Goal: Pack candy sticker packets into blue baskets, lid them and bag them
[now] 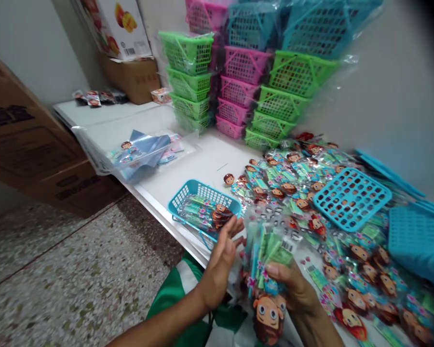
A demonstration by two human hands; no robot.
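Note:
My right hand (298,284) grips a bunch of clear-wrapped packets (271,250), thumb across the front. They have green and blue contents and cartoon heads, one large head hanging at the bottom. My left hand (219,270) is at the left side of the bunch with its fingers stretched out; whether it touches the packets I cannot tell. Just beyond my left fingers a blue plastic basket (198,185) stands near the table edge, with similar packets (202,209) lying inside. To the right, a loose pile of the same packets (289,180) spreads over the white table (159,185).
Stacked baskets in green (190,53), pink (238,89) and blue (311,29) rise at the back. A blue perforated panel (352,200) lies on the pile. More blue plastic pieces (419,236) are at right. A clear bag (141,152) and cartons (126,77) are at left.

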